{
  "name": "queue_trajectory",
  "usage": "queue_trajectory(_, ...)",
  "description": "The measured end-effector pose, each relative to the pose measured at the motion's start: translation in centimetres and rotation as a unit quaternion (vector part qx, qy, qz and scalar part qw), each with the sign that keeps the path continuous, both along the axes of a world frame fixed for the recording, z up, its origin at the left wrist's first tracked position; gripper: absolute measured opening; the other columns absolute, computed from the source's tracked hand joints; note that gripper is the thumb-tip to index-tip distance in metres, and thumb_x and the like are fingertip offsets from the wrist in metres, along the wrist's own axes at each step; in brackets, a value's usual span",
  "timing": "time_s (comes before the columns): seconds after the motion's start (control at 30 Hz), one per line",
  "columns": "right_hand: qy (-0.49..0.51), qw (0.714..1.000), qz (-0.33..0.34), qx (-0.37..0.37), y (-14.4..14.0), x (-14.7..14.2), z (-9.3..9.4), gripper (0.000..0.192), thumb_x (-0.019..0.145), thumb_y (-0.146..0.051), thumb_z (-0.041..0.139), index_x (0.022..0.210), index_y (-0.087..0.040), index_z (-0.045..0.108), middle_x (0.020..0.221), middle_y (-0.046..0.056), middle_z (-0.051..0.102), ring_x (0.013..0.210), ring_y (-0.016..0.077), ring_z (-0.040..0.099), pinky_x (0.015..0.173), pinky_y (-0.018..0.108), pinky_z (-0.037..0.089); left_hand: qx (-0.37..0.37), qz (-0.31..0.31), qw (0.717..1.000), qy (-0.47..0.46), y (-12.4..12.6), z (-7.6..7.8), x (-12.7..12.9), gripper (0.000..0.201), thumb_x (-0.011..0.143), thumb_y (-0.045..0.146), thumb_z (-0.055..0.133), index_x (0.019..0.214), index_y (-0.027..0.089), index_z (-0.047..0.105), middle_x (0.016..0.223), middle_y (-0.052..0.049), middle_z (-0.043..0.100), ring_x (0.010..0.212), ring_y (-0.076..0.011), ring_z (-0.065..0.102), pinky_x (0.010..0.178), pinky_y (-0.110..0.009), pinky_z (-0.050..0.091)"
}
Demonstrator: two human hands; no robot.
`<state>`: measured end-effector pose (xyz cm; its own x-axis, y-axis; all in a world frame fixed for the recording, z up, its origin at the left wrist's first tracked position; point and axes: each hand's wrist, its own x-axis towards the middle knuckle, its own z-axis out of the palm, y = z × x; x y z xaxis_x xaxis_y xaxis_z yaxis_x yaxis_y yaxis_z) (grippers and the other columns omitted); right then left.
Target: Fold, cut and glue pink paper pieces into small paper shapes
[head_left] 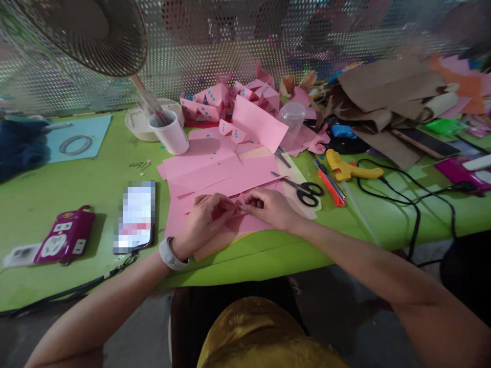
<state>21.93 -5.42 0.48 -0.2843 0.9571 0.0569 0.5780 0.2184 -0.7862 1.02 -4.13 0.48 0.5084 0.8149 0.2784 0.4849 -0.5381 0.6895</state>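
Both my hands meet over a stack of pink paper sheets (215,171) on the green table. My left hand (209,214) pinches one side of a small folded piece of pink paper (237,202). The fingers of my right hand (268,207) are closed on its other side. My fingers cover much of the piece, so its full shape is hidden. Just beyond my right hand lie black-handled scissors (307,194), partly on the pink sheets. Behind the stack is a pile of folded pink paper pieces with blue dots (210,99).
Left are a phone (136,217), a purple power strip (67,237) and a white cup (171,134) below a fan (95,30). Right are an orange box cutter (332,186), a yellow glue gun (349,167) with black cable (416,204), and brown paper scraps (391,87).
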Motion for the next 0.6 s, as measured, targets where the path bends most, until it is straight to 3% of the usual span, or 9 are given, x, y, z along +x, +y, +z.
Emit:
queue_trajectory(0.1,0.02,1.0,-0.018,0.001,-0.03,0.1,-0.26,0.023,0.082,-0.037,0.068,0.094,-0.019,0.061,0.078,0.001,0.065,0.069,0.0138,0.058,0.061,0.025,0.042,-0.002,-0.005,1.0,0.014,0.15,-0.22,-0.06,0.016,0.09,0.035,0.059,0.1,0.022,0.063,0.093,-0.005,0.075,0.084,-0.0209,0.068,0.082,-0.043,0.051)
queue_trajectory(0.3,0.015,0.998,0.021,0.06,-0.23,0.32,-0.56,0.025,0.085,-0.028,0.065,0.109,-0.02,0.061,0.089,0.003,0.066,0.073,0.0131,0.059,0.068,0.026,0.046,0.045,-0.009,0.997,0.062,0.24,-0.27,-0.2,0.018,0.091,0.032,0.056,0.103,0.026,0.068,0.088,-0.002,0.074,0.081,-0.0212,0.066,0.088,-0.05,0.043)
queue_trajectory(0.4,-0.001,0.998,0.005,0.056,-0.31,0.32,-0.5,0.034,0.084,-0.027,0.066,0.116,-0.02,0.06,0.086,0.002,0.067,0.072,0.0138,0.06,0.067,0.026,0.046,0.061,-0.012,0.995,0.072,0.23,-0.3,-0.22,0.019,0.09,0.031,0.056,0.104,0.028,0.068,0.088,0.0,0.074,0.082,-0.0203,0.066,0.095,-0.051,0.039)
queue_trajectory(0.6,-0.051,0.994,0.029,0.088,-0.24,0.32,-0.68,0.023,0.088,-0.028,0.061,0.107,-0.016,0.067,0.095,0.008,0.067,0.074,0.0152,0.061,0.069,0.028,0.047,0.096,-0.015,0.991,0.088,0.08,-0.62,-0.24,0.021,0.09,0.028,0.054,0.102,0.028,0.071,0.081,0.0,0.071,0.083,-0.0195,0.063,0.096,-0.047,0.037)
